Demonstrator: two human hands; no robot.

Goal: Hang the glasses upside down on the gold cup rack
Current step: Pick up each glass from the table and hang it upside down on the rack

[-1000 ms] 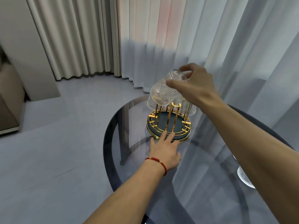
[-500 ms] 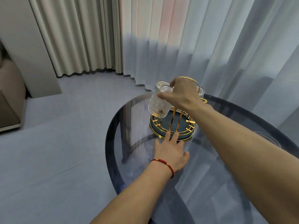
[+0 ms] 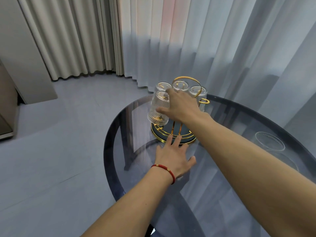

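Floor: smooth pale grey floor [image 3: 56, 151], evenly lit.
Curtains, left: heavy beige pleated curtains [image 3: 71, 36] hanging to the floor.
Curtains, right: sheer white curtains [image 3: 213, 40], daylight glowing softly through their upper part.
Wall: plain off-white wall panel [image 3: 22, 53] at far left.
Table: round dark smoked-glass table [image 3: 222, 194], its dark frame showing through the top.
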